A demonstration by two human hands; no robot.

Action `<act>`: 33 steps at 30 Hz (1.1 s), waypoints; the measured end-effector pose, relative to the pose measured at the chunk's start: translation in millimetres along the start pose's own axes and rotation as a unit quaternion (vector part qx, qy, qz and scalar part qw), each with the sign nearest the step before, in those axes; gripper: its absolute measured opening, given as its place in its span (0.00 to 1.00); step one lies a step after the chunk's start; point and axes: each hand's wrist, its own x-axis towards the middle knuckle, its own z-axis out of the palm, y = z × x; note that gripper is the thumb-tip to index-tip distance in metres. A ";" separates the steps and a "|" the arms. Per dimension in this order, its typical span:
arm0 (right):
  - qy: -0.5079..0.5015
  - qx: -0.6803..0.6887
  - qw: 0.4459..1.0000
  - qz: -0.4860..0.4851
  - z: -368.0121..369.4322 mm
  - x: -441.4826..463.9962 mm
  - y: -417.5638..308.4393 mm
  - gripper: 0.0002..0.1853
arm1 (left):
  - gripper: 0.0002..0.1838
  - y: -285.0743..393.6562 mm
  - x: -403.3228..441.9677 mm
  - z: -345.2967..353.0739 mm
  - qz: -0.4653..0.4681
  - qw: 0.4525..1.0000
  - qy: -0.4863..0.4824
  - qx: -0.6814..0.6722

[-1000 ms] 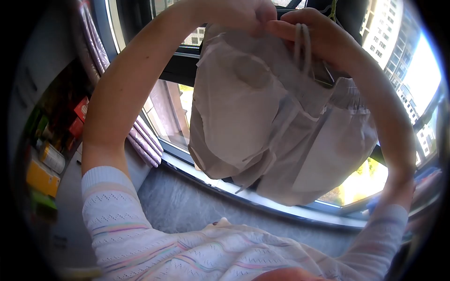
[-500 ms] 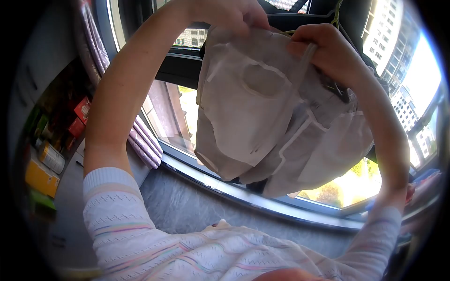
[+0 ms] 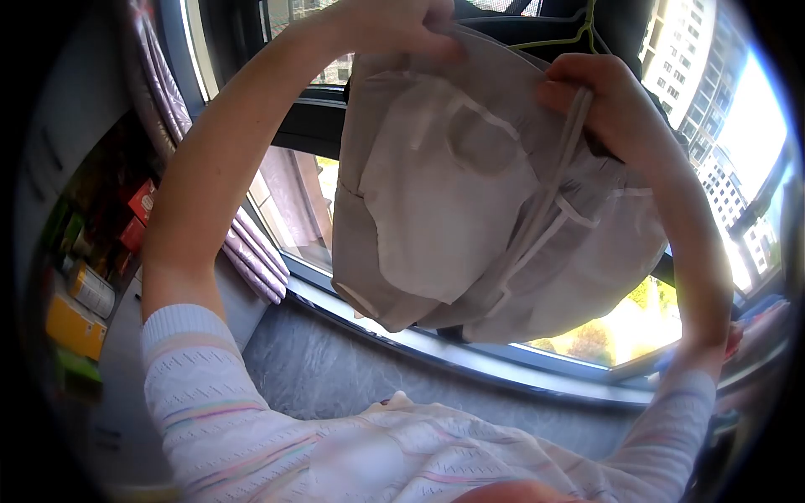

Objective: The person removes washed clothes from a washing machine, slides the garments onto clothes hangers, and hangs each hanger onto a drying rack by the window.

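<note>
At a window (image 3: 620, 335), L to R: a purple curtain (image 3: 260, 264) is seen; in the L hand (image 3: 411, 27), the top edge of a grey garment (image 3: 444, 210) is pinched; the garment is held up before the glass, w/ a pale cord (image 3: 549, 205) hung down its front; a yellow-green hanger (image 3: 580, 35) is glimpsed above the R hand (image 3: 602, 96), by whose curled fingers the edge is gripped nr the cord. For an even hold, fabric is best drawn taut btwn both, cord untangled.
</note>
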 end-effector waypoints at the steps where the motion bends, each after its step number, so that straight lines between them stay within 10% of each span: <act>1: -0.006 0.013 1.000 -0.014 0.0 -0.6 2.8 0.09 | 0.18 3.5 -2.0 -4.3 -0.022 0.997 -0.030 -0.066; 8: 0.004 0.013 0.999 -0.050 4.2 -3.4 3.2 0.09 | 0.13 -21.6 -3.2 -5.0 -0.003 0.928 -0.140 -0.344; 20: 0.012 0.019 0.995 -0.097 6.4 -9.5 6.5 0.07 | 0.13 13.9 0.9 2.0 0.079 0.992 0.086 -0.054; 24: 0.084 0.079 0.982 -0.149 9.2 -2.5 1.0 0.08 | 0.17 57.8 -3.0 5.1 0.100 0.877 -0.096 -0.461; 25: 0.031 0.118 0.993 -0.008 -3.6 -6.7 -17.5 0.06 | 0.19 52.9 7.3 19.7 0.134 0.826 -0.139 -0.530; 33: 0.058 0.229 0.972 0.007 -24.3 4.3 0.1 0.12 | 0.11 78.8 12.0 27.2 0.029 0.833 -0.205 -0.513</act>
